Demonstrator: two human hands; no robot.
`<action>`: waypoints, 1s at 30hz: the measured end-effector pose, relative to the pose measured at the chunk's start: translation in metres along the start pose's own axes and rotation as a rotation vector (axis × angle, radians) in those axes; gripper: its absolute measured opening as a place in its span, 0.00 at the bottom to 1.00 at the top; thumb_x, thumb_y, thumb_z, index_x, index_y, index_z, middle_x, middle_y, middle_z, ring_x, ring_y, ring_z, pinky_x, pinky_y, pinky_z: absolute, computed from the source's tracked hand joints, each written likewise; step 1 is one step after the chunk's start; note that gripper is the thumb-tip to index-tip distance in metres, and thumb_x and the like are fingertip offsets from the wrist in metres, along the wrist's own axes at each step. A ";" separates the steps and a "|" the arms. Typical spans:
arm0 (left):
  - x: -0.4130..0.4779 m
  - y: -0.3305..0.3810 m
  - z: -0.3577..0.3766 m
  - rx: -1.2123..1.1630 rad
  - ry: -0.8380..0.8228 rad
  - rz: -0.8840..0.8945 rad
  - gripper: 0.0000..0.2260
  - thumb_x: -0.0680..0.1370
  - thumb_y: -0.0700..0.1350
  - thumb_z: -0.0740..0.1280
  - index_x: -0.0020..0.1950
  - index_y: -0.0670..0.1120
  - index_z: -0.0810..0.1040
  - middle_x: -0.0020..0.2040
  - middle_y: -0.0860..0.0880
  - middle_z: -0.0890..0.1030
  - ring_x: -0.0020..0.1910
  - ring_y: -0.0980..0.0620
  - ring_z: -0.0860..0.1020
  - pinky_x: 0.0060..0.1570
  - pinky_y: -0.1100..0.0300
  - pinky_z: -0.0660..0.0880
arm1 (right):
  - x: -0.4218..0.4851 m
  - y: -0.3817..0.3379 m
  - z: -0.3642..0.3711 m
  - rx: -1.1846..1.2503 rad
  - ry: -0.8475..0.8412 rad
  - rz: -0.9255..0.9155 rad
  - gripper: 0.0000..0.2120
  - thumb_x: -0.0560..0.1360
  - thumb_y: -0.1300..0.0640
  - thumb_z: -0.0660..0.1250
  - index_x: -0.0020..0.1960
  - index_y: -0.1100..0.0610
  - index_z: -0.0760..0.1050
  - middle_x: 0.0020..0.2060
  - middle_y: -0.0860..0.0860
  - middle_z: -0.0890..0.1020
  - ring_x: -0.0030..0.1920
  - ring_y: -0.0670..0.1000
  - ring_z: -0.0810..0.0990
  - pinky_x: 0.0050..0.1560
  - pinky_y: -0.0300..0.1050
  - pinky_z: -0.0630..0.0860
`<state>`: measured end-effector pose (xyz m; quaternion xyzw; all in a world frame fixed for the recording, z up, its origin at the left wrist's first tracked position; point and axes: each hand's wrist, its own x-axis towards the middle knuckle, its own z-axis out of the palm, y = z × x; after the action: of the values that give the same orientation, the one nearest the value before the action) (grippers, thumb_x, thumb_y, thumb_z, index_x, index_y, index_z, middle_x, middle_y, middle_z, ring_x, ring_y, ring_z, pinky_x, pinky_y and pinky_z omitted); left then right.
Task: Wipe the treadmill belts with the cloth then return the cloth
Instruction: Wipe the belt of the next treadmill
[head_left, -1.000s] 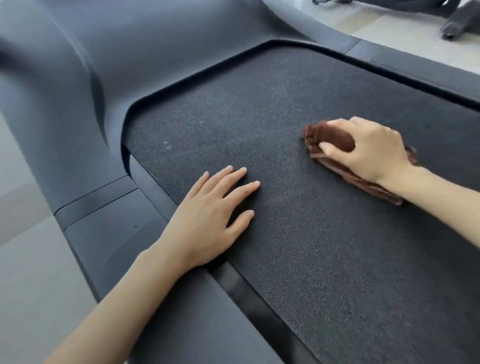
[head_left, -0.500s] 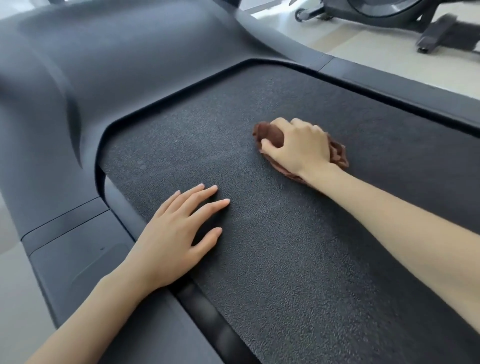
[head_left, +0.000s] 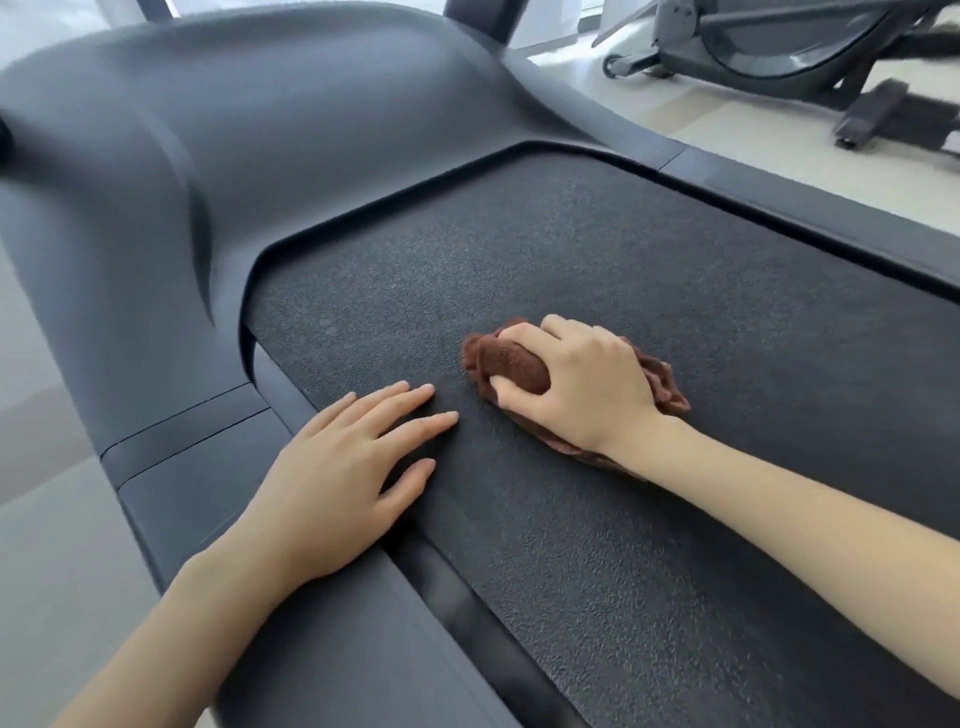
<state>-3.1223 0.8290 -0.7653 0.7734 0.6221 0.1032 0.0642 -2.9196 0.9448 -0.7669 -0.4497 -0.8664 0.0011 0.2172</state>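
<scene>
Two hands (head_left: 332, 483) (head_left: 587, 395) on belt (head_left: 675, 291), right gripping cloth (head_left: 514, 364).

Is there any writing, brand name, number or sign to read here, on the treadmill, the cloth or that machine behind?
No readable text in this view.
The treadmill belt, its grey frame and the cloth gripped by the right hand carry no words, logos or numbers.
The exercise machine behind is blurred; no label can be made out on it.

cloth (head_left: 511, 358) on belt (head_left: 675, 322), right of left hand (head_left: 337, 483)
</scene>
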 end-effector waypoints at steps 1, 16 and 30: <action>-0.002 -0.013 -0.005 0.004 -0.002 -0.030 0.26 0.74 0.62 0.44 0.70 0.63 0.65 0.73 0.60 0.62 0.73 0.59 0.58 0.73 0.54 0.55 | 0.002 0.001 -0.001 0.018 0.002 -0.001 0.18 0.69 0.39 0.65 0.54 0.47 0.78 0.39 0.50 0.78 0.44 0.55 0.80 0.44 0.46 0.72; 0.019 -0.140 -0.027 0.060 0.175 -0.278 0.24 0.78 0.52 0.58 0.73 0.48 0.63 0.75 0.51 0.62 0.75 0.52 0.53 0.72 0.55 0.48 | 0.072 -0.113 0.057 0.140 -0.035 -0.247 0.17 0.70 0.38 0.65 0.55 0.44 0.77 0.40 0.46 0.77 0.44 0.51 0.79 0.42 0.43 0.68; 0.009 -0.138 -0.023 0.092 0.184 -0.235 0.23 0.78 0.55 0.49 0.72 0.53 0.64 0.74 0.57 0.61 0.75 0.57 0.51 0.72 0.58 0.41 | 0.202 -0.071 0.103 -0.095 0.045 0.188 0.22 0.73 0.36 0.57 0.59 0.48 0.73 0.54 0.58 0.79 0.55 0.63 0.76 0.51 0.52 0.70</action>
<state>-3.2568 0.8672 -0.7737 0.6846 0.7158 0.1368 -0.0171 -3.1146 1.0802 -0.7706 -0.5388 -0.8142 -0.0298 0.2140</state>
